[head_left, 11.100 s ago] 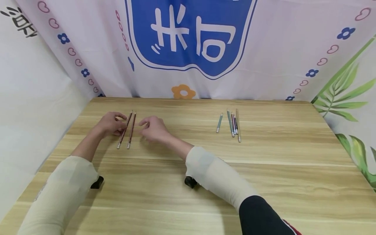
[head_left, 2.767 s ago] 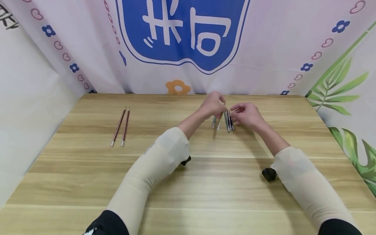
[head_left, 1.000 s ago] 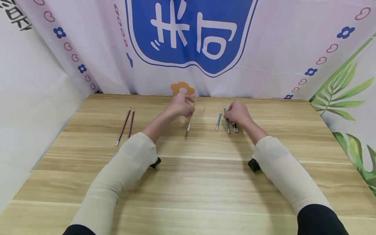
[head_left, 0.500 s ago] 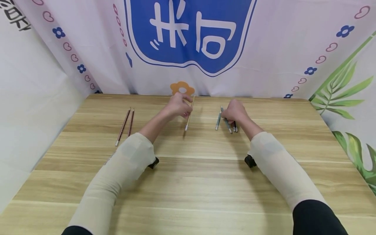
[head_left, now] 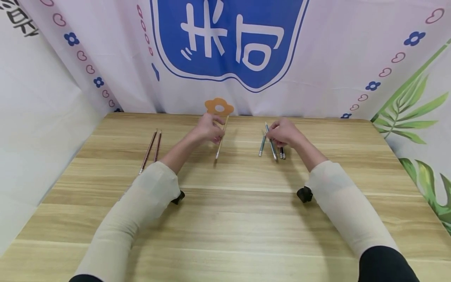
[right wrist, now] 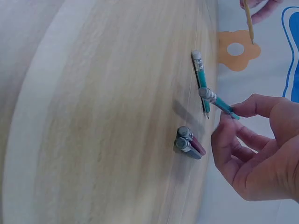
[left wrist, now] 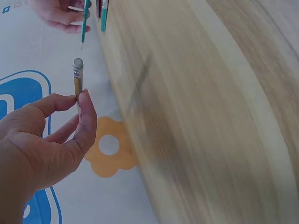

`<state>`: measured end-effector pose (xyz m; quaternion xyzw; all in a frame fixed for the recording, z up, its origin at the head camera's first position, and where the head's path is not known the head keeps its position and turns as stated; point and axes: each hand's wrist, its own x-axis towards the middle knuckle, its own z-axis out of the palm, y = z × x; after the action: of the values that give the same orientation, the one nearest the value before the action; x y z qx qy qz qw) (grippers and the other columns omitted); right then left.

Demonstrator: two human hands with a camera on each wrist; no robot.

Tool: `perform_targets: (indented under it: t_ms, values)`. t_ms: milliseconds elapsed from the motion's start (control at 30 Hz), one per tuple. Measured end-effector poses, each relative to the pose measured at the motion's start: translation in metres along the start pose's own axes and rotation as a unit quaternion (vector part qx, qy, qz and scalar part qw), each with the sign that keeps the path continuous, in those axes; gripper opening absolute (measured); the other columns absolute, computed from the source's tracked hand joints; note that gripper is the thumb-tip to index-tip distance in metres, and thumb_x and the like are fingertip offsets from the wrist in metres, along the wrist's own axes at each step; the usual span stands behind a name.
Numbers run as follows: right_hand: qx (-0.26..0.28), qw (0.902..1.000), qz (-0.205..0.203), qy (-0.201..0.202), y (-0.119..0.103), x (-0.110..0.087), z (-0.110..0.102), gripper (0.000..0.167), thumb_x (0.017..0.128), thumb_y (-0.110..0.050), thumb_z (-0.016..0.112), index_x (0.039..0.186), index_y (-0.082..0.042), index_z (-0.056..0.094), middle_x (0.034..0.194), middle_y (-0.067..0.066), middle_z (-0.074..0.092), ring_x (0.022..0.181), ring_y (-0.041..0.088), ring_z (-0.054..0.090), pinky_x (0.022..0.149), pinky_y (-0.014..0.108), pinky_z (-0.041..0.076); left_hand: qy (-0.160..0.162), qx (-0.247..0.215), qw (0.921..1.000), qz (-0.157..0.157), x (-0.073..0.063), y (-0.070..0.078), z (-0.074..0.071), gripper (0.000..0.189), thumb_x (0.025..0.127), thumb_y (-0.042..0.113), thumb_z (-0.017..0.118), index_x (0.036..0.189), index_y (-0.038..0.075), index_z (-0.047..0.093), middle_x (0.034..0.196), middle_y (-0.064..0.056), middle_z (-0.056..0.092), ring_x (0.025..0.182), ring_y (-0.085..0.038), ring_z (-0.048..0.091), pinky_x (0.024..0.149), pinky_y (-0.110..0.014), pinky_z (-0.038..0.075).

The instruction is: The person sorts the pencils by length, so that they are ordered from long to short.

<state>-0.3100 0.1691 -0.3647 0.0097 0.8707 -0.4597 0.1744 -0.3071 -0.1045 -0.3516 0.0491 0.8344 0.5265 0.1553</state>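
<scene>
My left hand (head_left: 208, 128) pinches a yellow pencil (head_left: 220, 145) above the back middle of the table, its eraser end toward me. In the left wrist view the thumb and a finger grip this pencil (left wrist: 78, 85) below its eraser. Further right, my right hand (head_left: 283, 132) pinches a teal pencil (head_left: 273, 149). The right wrist view has that teal pencil (right wrist: 220, 103) raised off the wood, casting a shadow. Beside it a shorter teal pencil (head_left: 262, 145) lies on the table. Two darker pencils (right wrist: 190, 145) lie together under the right hand, partly hidden in the head view.
Two dark red pencils (head_left: 148, 150) lie at the left of the wooden table (head_left: 239, 231), one partly covered by the left sleeve (head_left: 141, 211). A printed cloth (head_left: 317, 78) hangs along the table's back edge.
My left hand has carried the yellow pencil leftward, away from the group at the right. My right hand has taken hold of the longer teal pencil, tilted it and lifted it.
</scene>
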Motion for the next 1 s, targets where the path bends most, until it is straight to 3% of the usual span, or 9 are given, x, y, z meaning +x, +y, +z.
perform_targets:
  t_ms: [233, 400, 633, 800, 1000]
  values:
    - [0.041, 0.9987, 0.015, -0.026, 0.001, -0.003, -0.002, 0.022, 0.1, -0.003, 0.059, 0.12, 0.004, 0.053, 0.075, 0.006, 0.058, 0.062, 0.012, 0.058, 0.057, 0.023, 0.061, -0.002, 0.022, 0.9997, -0.008, -0.005, -0.011, -0.011, 0.048, 0.09, -0.013, 0.061, 0.137, -0.01, 0.055, 0.096, -0.027, 0.068, 0.064, -0.018, 0.065, 0.069, -0.032, 0.066]
    - [0.044, 0.9986, 0.011, -0.029, 0.003, -0.007, 0.001, 0.022, 0.101, -0.002, 0.058, 0.121, 0.004, 0.052, 0.079, 0.007, 0.06, 0.065, 0.013, 0.06, 0.061, 0.025, 0.063, -0.004, 0.022, 0.9996, -0.02, -0.009, -0.019, -0.018, 0.047, 0.09, -0.014, 0.06, 0.136, -0.012, 0.054, 0.096, -0.028, 0.068, 0.063, -0.018, 0.064, 0.07, -0.034, 0.067]
    - [0.037, 0.9989, -0.005, -0.028, 0.005, -0.011, 0.009, 0.025, 0.101, -0.003, 0.058, 0.124, 0.005, 0.052, 0.084, 0.011, 0.063, 0.067, 0.014, 0.063, 0.065, 0.029, 0.065, 0.008, 0.038, 0.9988, -0.03, -0.015, -0.029, -0.023, 0.047, 0.089, -0.014, 0.061, 0.136, -0.015, 0.055, 0.087, -0.02, 0.066, 0.061, -0.017, 0.064, 0.071, -0.037, 0.067]
    - [0.046, 0.9984, -0.005, -0.031, 0.005, -0.011, 0.013, 0.026, 0.1, -0.004, 0.059, 0.123, 0.004, 0.052, 0.083, 0.01, 0.062, 0.065, 0.015, 0.063, 0.063, 0.03, 0.065, 0.013, 0.043, 0.9988, -0.02, -0.021, -0.032, -0.028, 0.043, 0.089, -0.013, 0.06, 0.131, -0.018, 0.057, 0.086, -0.021, 0.066, 0.06, -0.016, 0.063, 0.063, -0.031, 0.066]
    - [0.048, 0.9982, -0.022, -0.029, 0.001, -0.011, 0.019, 0.022, 0.098, -0.004, 0.06, 0.119, 0.003, 0.054, 0.082, 0.007, 0.06, 0.067, 0.015, 0.062, 0.058, 0.029, 0.064, 0.014, 0.053, 0.9983, -0.017, -0.025, -0.036, -0.033, 0.039, 0.089, -0.013, 0.059, 0.128, -0.017, 0.058, 0.09, -0.024, 0.067, 0.062, -0.018, 0.064, 0.064, -0.031, 0.065]
